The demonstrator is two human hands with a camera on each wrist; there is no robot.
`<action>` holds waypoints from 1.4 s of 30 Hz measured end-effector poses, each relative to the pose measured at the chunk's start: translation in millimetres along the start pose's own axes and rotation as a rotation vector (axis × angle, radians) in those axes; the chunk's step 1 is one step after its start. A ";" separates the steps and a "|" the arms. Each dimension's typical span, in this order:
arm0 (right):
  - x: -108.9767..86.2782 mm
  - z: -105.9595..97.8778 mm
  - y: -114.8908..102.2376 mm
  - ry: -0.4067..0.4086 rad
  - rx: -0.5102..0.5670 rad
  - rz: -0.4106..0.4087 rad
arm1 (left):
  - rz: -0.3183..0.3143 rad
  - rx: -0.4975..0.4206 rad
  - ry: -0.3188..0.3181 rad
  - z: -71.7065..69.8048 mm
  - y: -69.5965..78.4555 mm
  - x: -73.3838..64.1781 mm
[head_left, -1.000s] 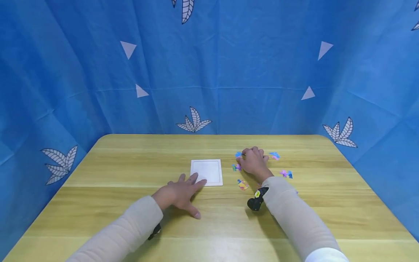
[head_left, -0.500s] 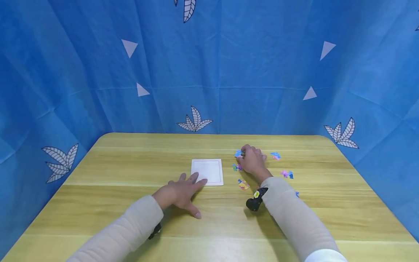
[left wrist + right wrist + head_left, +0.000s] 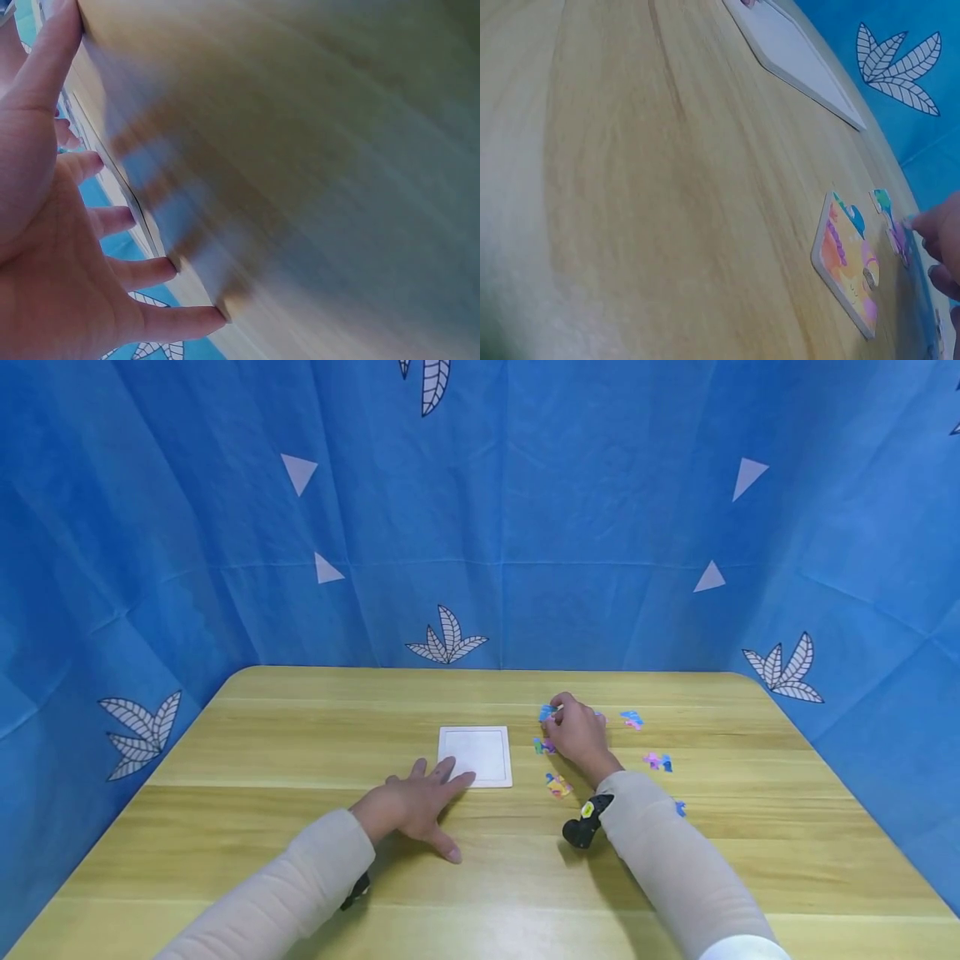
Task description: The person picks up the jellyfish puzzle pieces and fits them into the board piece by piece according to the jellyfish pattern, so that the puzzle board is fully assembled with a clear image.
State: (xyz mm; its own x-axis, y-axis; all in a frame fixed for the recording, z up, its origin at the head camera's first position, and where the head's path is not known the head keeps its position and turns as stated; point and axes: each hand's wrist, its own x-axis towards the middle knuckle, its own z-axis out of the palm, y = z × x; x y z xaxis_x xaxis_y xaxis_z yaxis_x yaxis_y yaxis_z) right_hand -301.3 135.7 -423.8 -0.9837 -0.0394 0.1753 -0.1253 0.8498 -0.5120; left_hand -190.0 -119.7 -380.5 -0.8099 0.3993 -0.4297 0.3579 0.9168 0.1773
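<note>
A shallow white square puzzle tray (image 3: 478, 755) lies mid-table, its recess bare; its edge also shows in the right wrist view. My left hand (image 3: 414, 806) spreads its fingers palm-down, fingertips overlapping the tray's near left corner. In the left wrist view the same hand (image 3: 56, 255) shows straight, splayed fingers. To the tray's right, my right hand (image 3: 581, 733) bends thumb and index finger around a blue jigsaw piece (image 3: 546, 713), partly hidden by them. Just below lies a green-and-purple piece (image 3: 543, 746), then a yellow-orange piece (image 3: 558, 786), large in the right wrist view.
Several other jigsaw pieces lie further right: a blue-and-pink one (image 3: 632, 719), a pink-and-blue one (image 3: 657, 762) and a blue one (image 3: 680, 808) beside the right sleeve. The wooden table (image 3: 315, 743) ends at a blue curtain (image 3: 600, 610) behind.
My right hand's fingers have drawn in from a wider spread toward the blue piece at its left. My left hand stays in place at the tray.
</note>
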 end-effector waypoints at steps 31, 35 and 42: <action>-6.2 18.5 -48.0 -0.123 0.335 -0.087 | -0.007 0.026 -0.018 0.5 -2.4 3.3; -6.5 24.1 -56.5 -0.147 0.328 -0.116 | -0.011 0.039 -0.018 0.9 -2.6 4.1; -8.0 35.5 -68.9 -0.175 0.309 -0.140 | -0.014 0.045 -0.028 1.1 -3.6 5.5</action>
State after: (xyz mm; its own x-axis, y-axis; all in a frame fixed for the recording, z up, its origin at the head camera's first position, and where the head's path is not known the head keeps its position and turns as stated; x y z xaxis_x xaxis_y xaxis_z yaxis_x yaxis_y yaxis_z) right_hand -289.4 58.8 -419.8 -0.9582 -0.2553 0.1289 -0.2664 0.6325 -0.7273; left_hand -195.3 -120.8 -384.5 -0.8021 0.3851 -0.4564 0.3676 0.9207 0.1309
